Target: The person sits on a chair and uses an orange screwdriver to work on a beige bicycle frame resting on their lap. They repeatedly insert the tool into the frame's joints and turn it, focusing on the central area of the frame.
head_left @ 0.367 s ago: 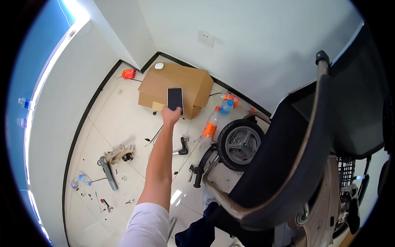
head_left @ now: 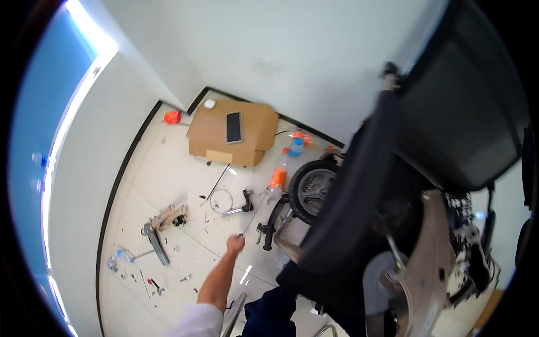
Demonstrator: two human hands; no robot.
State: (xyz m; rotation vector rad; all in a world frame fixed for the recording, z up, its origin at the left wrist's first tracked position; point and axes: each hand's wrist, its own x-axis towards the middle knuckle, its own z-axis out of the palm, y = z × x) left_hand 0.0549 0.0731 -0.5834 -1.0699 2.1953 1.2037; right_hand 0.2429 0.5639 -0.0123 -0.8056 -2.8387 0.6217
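Note:
My left hand (head_left: 236,244) hangs over the tiled floor, pulled back from the box, its fingers curled closed. Whatever lies inside them is hidden or too small to name; a small dark speck shows at the fingertips. A smartphone (head_left: 233,128) with a dark screen rests flat on top of the brown cardboard box (head_left: 257,124), out of the hand's reach. Nearest to the hand are a black handlebar grip with a brake lever (head_left: 268,236) and a black-and-silver crank-shaped part (head_left: 245,205). My right hand is not in view.
On the right stands a large beige-framed vehicle (head_left: 429,253) with black padding and a spoked wheel (head_left: 314,191). An orange-labelled bottle (head_left: 278,177) stands beside it. Metal parts (head_left: 157,241), a screwdriver-like tool (head_left: 153,285) and a red packet (head_left: 172,117) lie leftward.
My left hand has let go of the smartphone and drawn back toward me, its fingers now closed. The phone stays on the box. The view has shifted, bringing the black padding further left.

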